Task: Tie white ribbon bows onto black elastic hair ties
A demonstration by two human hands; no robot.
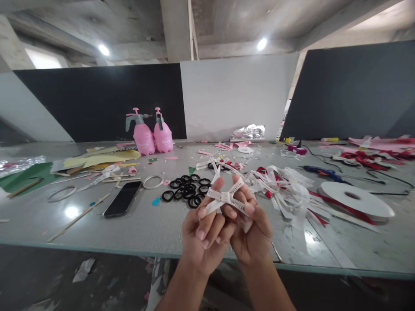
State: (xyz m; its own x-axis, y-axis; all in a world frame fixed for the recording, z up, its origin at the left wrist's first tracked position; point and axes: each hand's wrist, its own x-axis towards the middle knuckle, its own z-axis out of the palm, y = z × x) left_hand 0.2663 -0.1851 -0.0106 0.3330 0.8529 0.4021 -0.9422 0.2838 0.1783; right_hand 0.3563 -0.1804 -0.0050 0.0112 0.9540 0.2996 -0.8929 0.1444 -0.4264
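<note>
Grey and glossy, the table (155, 235) spans the whole view, with a black board (106, 101), a white board (238, 95) and a dark board (352, 90) standing along its far side.

Over the near edge, the left hand (206, 235) and the right hand (254, 235) are held close together, their fingers meeting in the middle. The left is turned palm up, its index finger raised behind the bow (224, 197) and its thumb pressed on the near side; the other fingers curl loosely inward. The right has its index finger up behind the bow's other half, and its thumb lies over the lower right end. So both hands are closed on the bow, one at each side, and its knot sits in the gap between them.

Beyond, to the left, two pink bottles (144, 139) stand upright side by side. On the right a white spool (372, 207) lies flat, with a tangle of ribbon (303, 196) between it and the right hand. The phone (123, 198) lies face up, well left of the left hand.

The bow is white with dark lettering. Its long axis runs from left to right, dipping slightly towards the right thumb; its ends spread from the knot like an X, two up and away, two down and nearer.

Just beyond the left hand lie black rings (189, 190), with a blue scrap (156, 201) beside them.
</note>
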